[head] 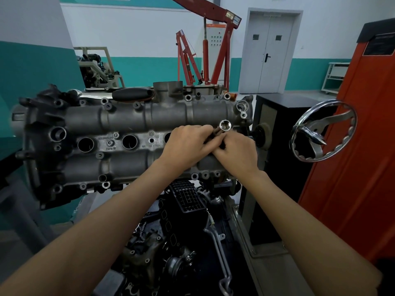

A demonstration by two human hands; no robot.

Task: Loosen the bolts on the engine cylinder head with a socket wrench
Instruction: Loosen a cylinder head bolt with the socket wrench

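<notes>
The grey engine cylinder head lies across the middle of the head view on a stand, with round plug wells and several bolts along its edges. Both hands meet over its right part. My left hand and my right hand grip the socket wrench together. Its shiny open socket points up and away, clear of the metal. The wrench handle is hidden inside my fingers.
A chrome handwheel of the stand sticks out at the right, beside an orange cabinet. Red engine hoists stand behind. Black engine parts lie below the head. A black-handled tool rests on the far edge.
</notes>
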